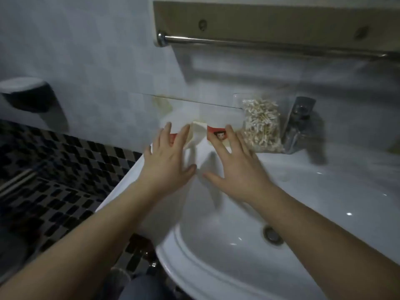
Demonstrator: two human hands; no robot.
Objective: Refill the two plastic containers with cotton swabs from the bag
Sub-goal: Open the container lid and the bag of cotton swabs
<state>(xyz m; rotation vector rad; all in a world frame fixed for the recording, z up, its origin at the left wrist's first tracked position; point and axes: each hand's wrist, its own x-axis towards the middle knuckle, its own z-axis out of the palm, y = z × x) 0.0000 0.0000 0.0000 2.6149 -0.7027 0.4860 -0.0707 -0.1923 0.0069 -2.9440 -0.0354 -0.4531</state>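
Note:
Two clear plastic containers with red labels stand on the back rim of the white sink (324,182), against the wall. My left hand (171,156) reaches the left container (173,137) with straight, spread fingers over its front. My right hand (233,161) has its straight fingers against the right container (216,132). A pale cream object (198,135) sits between the two containers. A clear bag of cotton swabs (262,126) stands just right of my right hand, apart from it. The frame is blurred, so contact is uncertain.
A chrome tap (296,124) rises right of the bag. Above hangs a cabinet with a chrome towel rail (259,43). The sink drain (271,234) lies in the basin. A dark dispenser (28,96) is on the left wall, over a black mosaic floor.

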